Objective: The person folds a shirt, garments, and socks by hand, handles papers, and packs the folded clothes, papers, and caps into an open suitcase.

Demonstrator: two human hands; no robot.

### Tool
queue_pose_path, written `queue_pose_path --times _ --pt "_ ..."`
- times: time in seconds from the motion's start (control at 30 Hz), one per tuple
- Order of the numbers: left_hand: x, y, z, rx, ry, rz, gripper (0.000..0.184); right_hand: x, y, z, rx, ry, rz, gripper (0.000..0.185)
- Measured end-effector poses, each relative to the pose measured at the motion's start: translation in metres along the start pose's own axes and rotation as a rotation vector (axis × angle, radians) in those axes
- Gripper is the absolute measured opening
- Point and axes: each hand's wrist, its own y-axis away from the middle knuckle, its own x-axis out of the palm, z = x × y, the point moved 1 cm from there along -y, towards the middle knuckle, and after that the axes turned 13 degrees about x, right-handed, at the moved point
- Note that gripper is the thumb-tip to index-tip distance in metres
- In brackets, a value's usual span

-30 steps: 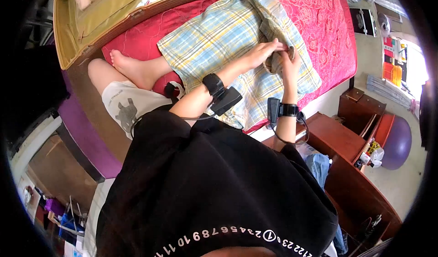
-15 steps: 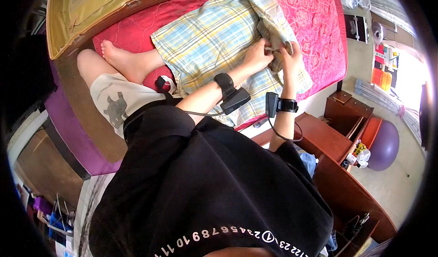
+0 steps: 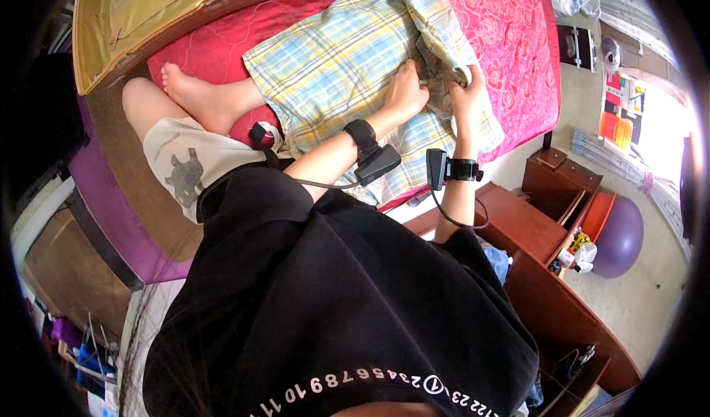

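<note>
A blue, yellow and white plaid shirt [image 3: 333, 54] lies spread over the red bedding, with part of it folded over along its right side. My left hand [image 3: 406, 95] is closed on the bunched, darker cloth near the shirt's folded part, its fingertips partly hidden. Just to the right, my right hand [image 3: 467, 97] pinches an edge of the same shirt between thumb and fingers. A small gap separates the two hands. Each wrist wears a black strap with a device.
An open suitcase [image 3: 122, 54] stands at the upper left. My bare foot [image 3: 196, 95] rests on the red bedding [image 3: 518, 47] beside the shirt. Brown wooden furniture [image 3: 529, 217] is at the right, with a purple ball [image 3: 620, 236] beyond it.
The view has shifted a little. My left hand has gone from outstretched fingers near my right hand to a closed grip on the cloth, slightly further left.
</note>
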Motion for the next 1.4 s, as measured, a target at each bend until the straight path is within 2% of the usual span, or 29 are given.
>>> queue_pose_path --times 0.1,0.2,0.23,0.33,0.5,0.53,0.57,0.67,0.7,0.8,0.83,0.93,1.0,1.03,1.07,1.1,1.2,1.27,1.33,1.37,1.4 --pt "-0.03 -0.006 -0.039 -0.265 -0.005 0.242 0.04 0.002 0.005 0.002 -0.023 0.118 -0.002 0.031" --pt "-0.013 -0.004 -0.009 -0.258 0.061 0.304 0.047 0.013 0.01 -0.001 -0.037 0.11 0.018 0.028" --pt "-0.01 -0.005 -0.004 -0.254 0.137 0.25 0.047 0.015 0.012 0.001 -0.05 0.109 0.017 0.028" --pt "-0.013 -0.004 0.0 -0.064 0.379 0.037 0.045 0.02 0.022 0.007 -0.069 0.112 0.007 0.028" --pt "-0.022 0.003 0.004 -0.061 0.476 0.052 0.028 0.04 0.04 0.006 -0.106 0.022 -0.003 0.028" --pt "-0.028 0.004 0.005 -0.033 0.507 0.083 0.03 0.044 0.043 0.005 -0.114 -0.022 -0.002 0.03" --pt "-0.033 0.006 0.004 -0.065 0.603 0.104 0.03 0.047 0.044 -0.001 -0.092 -0.062 0.074 0.034" --pt "-0.049 0.013 0.005 -0.207 0.903 0.218 0.027 0.052 0.052 -0.001 0.102 -0.493 0.363 0.038" --pt "-0.054 0.013 0.004 -0.262 1.004 0.264 0.027 0.044 0.056 0.005 0.099 -0.453 0.409 0.044" --pt "-0.065 0.008 -0.002 -0.338 1.042 0.367 0.022 0.042 0.064 0.007 -0.007 -0.461 0.422 0.039" --pt "-0.054 0.008 0.008 -0.431 0.99 0.263 0.026 0.04 0.064 0.006 -0.035 -0.422 0.451 0.04" --pt "-0.043 0.007 0.009 -0.385 0.807 0.004 0.028 0.013 0.063 0.024 0.042 -0.47 0.425 0.039" --pt "-0.057 0.006 0.004 -0.237 0.36 0.09 0.033 -0.028 0.06 0.052 -0.161 -0.379 0.253 0.035" --pt "-0.061 0.009 0.009 -0.137 0.195 0.126 0.032 -0.054 0.063 0.067 -0.196 -0.403 0.171 0.034" --pt "-0.064 0.011 0.014 -0.034 0.029 0.162 0.032 -0.076 0.068 0.082 -0.324 -0.546 0.022 0.033" --pt "-0.064 0.012 0.024 -0.175 0.267 0.216 0.028 -0.089 0.071 0.093 -0.47 -0.692 -0.202 0.034" --pt "-0.085 0.018 0.015 -0.249 0.533 0.149 0.026 -0.145 0.084 0.11 -0.806 -0.917 -0.885 0.035" --pt "-0.104 0.019 0.01 -0.3 0.565 0.238 0.024 -0.187 0.105 0.16 -0.857 -1.177 -1.099 0.036" --pt "-0.115 0.028 0.02 -0.32 0.55 0.301 0.021 -0.208 0.125 0.161 -0.931 -0.924 -1.224 0.035" --pt "-0.123 0.029 0.017 -0.279 0.483 0.318 0.018 -0.196 0.138 0.2 -1.187 -1.504 -1.153 0.039" --pt "-0.129 0.032 0.02 -0.247 0.424 0.321 0.017 -0.198 0.156 0.198 -1.037 -1.395 -1.083 0.034"
